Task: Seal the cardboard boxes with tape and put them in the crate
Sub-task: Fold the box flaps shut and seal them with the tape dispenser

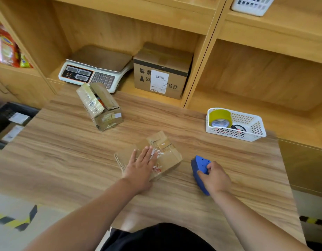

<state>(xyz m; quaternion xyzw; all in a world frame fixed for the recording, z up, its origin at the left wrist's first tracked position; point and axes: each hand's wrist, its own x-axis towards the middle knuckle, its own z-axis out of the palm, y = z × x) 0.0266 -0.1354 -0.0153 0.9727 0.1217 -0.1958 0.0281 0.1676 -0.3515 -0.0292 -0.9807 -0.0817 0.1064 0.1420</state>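
Though right of box [170,158], basket [229,134] apart.

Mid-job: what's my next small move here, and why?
Probably bring the dispenser to the box: the left hand lies flat on it, steadying it, and the right hand grips the dispenser on the table beside it. Whether its top is sealed yet is unclear.

The small taped cardboard box [168,154] lies central on the wooden table [66,160], the blue plastic tape dispenser [200,164] just right of it. Behind, the open brown cardboard box [106,117] stands left, the white plastic mesh basket [256,130] at the far right corner.
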